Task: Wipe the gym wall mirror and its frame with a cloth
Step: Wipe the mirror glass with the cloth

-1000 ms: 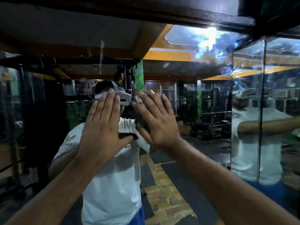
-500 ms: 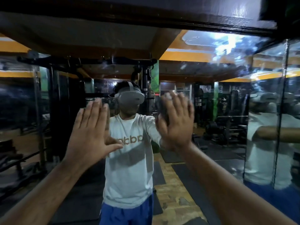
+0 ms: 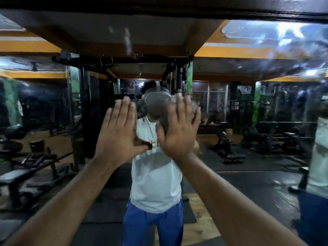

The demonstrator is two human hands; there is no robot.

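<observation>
The wall mirror (image 3: 53, 107) fills the view, and its dark frame (image 3: 159, 8) runs along the top. My right hand (image 3: 177, 128) lies flat with straight fingers and presses a grey cloth (image 3: 164, 124) against the glass. Only the cloth's edges show, beside the thumb and past the fingertips. My left hand (image 3: 119, 134) is also flat at the glass just to the left, fingers straight, and holds nothing. Behind both hands is my reflection, in a white shirt and blue shorts.
A second mirror panel (image 3: 319, 157) meets this one at a corner on the right edge. The glass reflects a black rack (image 3: 88, 112), benches (image 3: 26, 173) and weight machines (image 3: 266, 139). Smears show on the upper glass.
My hands were spread apart half a second ago and now lie close together at the middle. The side mirror has slid toward the right edge of the view.
</observation>
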